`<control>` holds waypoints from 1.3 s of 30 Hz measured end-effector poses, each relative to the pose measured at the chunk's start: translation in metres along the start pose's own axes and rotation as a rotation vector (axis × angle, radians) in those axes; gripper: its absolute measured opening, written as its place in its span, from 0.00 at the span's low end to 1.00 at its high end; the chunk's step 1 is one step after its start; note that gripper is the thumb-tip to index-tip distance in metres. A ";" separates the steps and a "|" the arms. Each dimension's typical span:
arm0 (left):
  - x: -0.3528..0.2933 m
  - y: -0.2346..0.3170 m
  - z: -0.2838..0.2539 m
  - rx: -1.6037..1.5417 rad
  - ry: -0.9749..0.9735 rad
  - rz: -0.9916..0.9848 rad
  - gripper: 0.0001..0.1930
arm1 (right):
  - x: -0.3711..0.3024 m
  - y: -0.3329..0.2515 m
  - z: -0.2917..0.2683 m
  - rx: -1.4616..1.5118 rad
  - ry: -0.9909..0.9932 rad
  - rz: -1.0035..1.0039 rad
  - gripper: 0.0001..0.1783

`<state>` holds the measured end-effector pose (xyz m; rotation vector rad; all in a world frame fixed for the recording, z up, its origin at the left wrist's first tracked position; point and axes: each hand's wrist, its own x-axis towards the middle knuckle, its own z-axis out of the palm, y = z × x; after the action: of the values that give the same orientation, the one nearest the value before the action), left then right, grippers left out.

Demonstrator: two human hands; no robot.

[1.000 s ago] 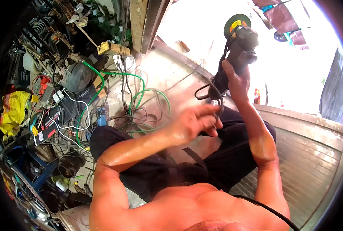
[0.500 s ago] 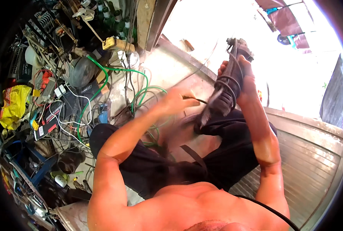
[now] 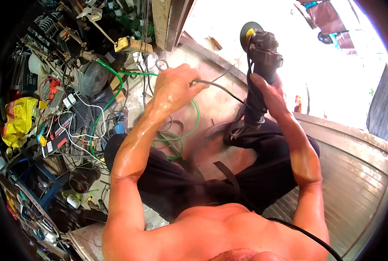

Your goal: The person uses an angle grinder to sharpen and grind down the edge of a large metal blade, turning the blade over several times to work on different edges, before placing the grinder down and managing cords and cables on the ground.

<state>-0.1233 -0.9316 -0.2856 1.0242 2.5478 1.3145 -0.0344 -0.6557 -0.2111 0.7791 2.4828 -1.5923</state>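
An angle grinder [image 3: 263, 56] is gripped round its dark body by my right hand [image 3: 272, 93], its head pointing away from me. A round disc [image 3: 247, 35] with a yellow centre shows at the grinder's far end. My left hand [image 3: 178, 82] pinches the dark power cord [image 3: 222, 89], which stretches across to the grinder. Part of the cord lies along the tool's left side. Below it, the tool's rear end comes close to my right leg [image 3: 263, 141].
Tools, cables and parts crowd the floor at left, with a yellow bag [image 3: 19, 122] among them. A green hose [image 3: 111, 102] curls near my left arm. Green bottles [image 3: 131, 19] stand beside a wooden post [image 3: 161, 26]. A ridged metal panel [image 3: 346, 169] lies at right.
My left hand has moved left and farther away, drawing the cord out. Loops that wound round the grinder have come off. The grinder has turned, so its disc now shows.
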 end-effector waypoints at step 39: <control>-0.041 0.089 0.054 -1.360 -0.377 -0.362 0.23 | 0.011 0.002 0.033 0.003 0.195 -0.312 0.26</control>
<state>-0.0255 -0.8835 -0.2608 0.3857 0.9918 1.9078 -0.0493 -0.6799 -0.2309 0.5954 2.8603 -1.6843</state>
